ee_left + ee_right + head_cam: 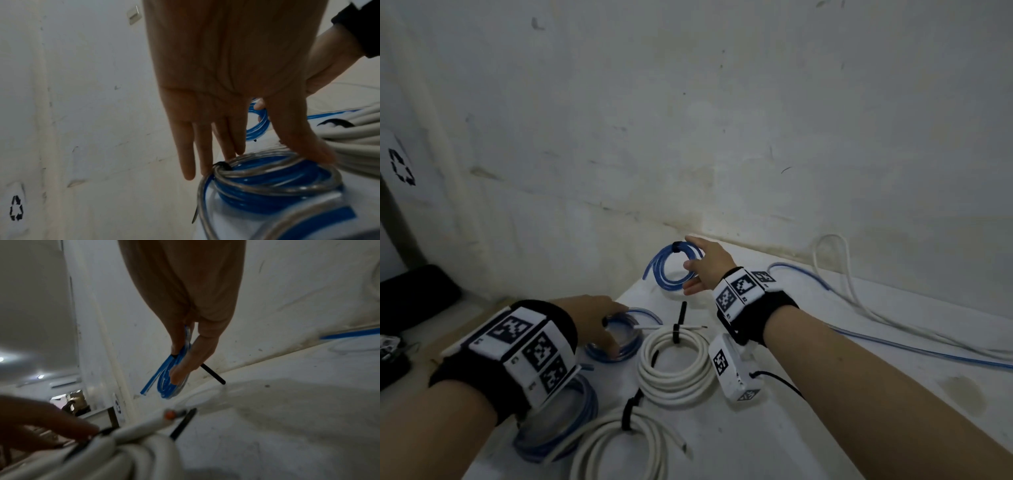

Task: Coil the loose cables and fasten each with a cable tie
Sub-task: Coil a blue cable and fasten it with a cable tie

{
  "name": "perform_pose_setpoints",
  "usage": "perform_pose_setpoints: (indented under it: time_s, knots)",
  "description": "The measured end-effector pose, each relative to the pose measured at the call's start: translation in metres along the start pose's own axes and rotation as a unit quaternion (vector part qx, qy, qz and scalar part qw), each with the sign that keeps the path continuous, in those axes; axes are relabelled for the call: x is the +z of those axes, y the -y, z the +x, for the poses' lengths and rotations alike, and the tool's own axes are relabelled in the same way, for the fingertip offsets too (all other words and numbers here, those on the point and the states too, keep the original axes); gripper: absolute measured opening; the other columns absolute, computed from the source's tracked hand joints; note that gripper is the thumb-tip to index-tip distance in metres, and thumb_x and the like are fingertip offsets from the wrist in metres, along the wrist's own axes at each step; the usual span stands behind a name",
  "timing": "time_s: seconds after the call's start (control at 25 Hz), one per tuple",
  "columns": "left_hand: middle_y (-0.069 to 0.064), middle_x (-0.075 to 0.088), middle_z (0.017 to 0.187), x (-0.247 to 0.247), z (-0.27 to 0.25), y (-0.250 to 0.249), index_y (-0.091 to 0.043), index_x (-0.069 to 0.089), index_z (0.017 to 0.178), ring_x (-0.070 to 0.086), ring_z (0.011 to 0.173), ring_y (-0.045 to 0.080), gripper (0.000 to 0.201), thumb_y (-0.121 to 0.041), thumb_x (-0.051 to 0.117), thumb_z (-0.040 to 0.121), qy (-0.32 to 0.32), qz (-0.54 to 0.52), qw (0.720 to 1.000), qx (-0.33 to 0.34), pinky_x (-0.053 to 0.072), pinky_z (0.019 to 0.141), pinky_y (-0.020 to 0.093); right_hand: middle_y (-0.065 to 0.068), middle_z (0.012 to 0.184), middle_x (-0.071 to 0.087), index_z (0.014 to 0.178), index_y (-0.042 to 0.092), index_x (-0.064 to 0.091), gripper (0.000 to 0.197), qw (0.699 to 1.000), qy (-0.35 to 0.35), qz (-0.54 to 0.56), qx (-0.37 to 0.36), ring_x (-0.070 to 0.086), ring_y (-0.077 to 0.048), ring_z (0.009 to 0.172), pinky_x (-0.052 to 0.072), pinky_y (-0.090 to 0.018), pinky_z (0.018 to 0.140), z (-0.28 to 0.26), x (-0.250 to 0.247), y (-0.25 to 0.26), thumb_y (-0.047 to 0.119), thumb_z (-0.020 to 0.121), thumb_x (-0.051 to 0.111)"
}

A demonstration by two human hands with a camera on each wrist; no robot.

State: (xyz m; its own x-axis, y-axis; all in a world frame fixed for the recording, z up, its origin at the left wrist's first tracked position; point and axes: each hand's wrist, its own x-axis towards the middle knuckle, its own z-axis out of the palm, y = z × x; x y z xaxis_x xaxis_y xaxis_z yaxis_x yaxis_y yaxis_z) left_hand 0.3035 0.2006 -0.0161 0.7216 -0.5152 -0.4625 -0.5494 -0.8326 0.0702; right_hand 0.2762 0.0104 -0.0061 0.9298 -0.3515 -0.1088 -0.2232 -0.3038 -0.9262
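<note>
The right hand (707, 265) pinches a small blue coil (671, 265) between thumb and fingers, held on edge just above the far tabletop (808, 428) near the wall; a black tie (212, 374) already binds it, its tail sticking out. The left hand (594, 318) lies with straight fingers on a second blue coil (273, 186), pressing it flat; that coil is tied too. Beside it lie two tied white coils (676, 366), and a further blue coil sits under the left wrist.

The step looks like setting the finished small coil down. Best lay it flat, apart from the others, so loops do not tangle.

Loose blue and white cables (859, 308) trail along the right edge, still to be coiled. Their ends run out of view. Whether the small coil touches the tabletop I cannot tell, nor whether spare ties remain; the dark things at the left are unclear.
</note>
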Motion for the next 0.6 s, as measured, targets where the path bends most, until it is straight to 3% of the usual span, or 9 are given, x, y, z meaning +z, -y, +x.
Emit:
perform_pose_setpoints:
  time_s: [0.12,0.2,0.32,0.36,0.4,0.48,0.6]
  knots:
    - [-0.002,0.028,0.150,-0.007,0.001,-0.003,-0.022,0.013,0.147,0.032,0.136,0.018,0.084,-0.035,0.065,0.083,-0.007,0.018,1.000,-0.002,0.029,0.106,0.026,-0.024,0.122,0.057,0.143,0.022,0.032,0.058,0.997,0.048,-0.055,-0.013,0.058,-0.021,0.052,0.057,-0.035,0.063,0.007,0.009,-0.001,-0.003,0.093,0.047]
    - [-0.005,0.031,0.149,-0.010,0.002,-0.005,-0.023,0.009,0.148,0.036,0.133,0.017,0.090,-0.037,0.068,0.080,-0.005,0.028,1.000,-0.002,0.032,0.106,0.026,-0.024,0.128,0.054,0.142,0.021,0.034,0.055,0.993,0.073,-0.090,-0.018,0.060,-0.023,0.055,0.058,-0.036,0.065,0.008,0.014,-0.002,-0.002,0.093,0.046]
    - [-0.005,0.029,0.150,-0.011,0.002,-0.004,-0.024,0.011,0.148,0.034,0.135,0.018,0.091,-0.038,0.069,0.079,-0.001,0.028,1.000,-0.011,0.031,0.107,0.027,-0.025,0.120,0.058,0.139,0.015,0.038,0.049,0.991,0.049,-0.116,-0.052,0.066,-0.038,0.077,0.056,-0.044,0.080,0.011,0.015,-0.001,-0.001,0.094,0.045]
    - [-0.004,0.027,0.151,-0.010,0.002,-0.004,-0.023,0.010,0.148,0.032,0.136,0.019,0.091,-0.038,0.069,0.079,-0.001,0.029,1.000,-0.012,0.030,0.107,0.028,-0.025,0.111,0.061,0.138,0.014,0.040,0.047,0.993,0.035,-0.096,-0.060,0.066,-0.040,0.080,0.056,-0.046,0.079,0.012,0.015,0.000,0.000,0.094,0.045]
    - [-0.003,0.028,0.151,-0.010,0.002,-0.005,-0.023,0.009,0.148,0.032,0.136,0.019,0.092,-0.037,0.069,0.079,-0.005,0.029,0.999,-0.011,0.030,0.107,0.029,-0.025,0.101,0.062,0.137,0.013,0.042,0.046,0.996,0.031,-0.059,-0.054,0.067,-0.039,0.074,0.057,-0.046,0.074,0.012,0.014,0.001,-0.001,0.094,0.045]
    - [-0.002,0.034,0.148,-0.009,0.002,-0.006,-0.022,0.001,0.148,0.040,0.131,0.019,0.100,-0.034,0.071,0.078,-0.013,0.022,1.000,-0.011,0.035,0.103,0.030,-0.022,0.082,0.061,0.137,0.012,0.043,0.045,0.996,0.076,-0.036,-0.022,0.065,-0.026,0.051,0.059,-0.037,0.059,0.008,0.015,0.000,-0.003,0.094,0.044]
    - [-0.001,0.040,0.145,-0.008,0.003,-0.008,-0.021,-0.009,0.147,0.047,0.124,0.021,0.112,-0.031,0.075,0.074,-0.020,0.015,1.000,-0.012,0.041,0.099,0.031,-0.015,0.068,0.057,0.137,0.011,0.042,0.044,0.981,0.141,-0.130,0.020,0.057,-0.015,0.036,0.052,-0.025,0.043,-0.003,0.016,-0.003,-0.001,0.095,0.044]
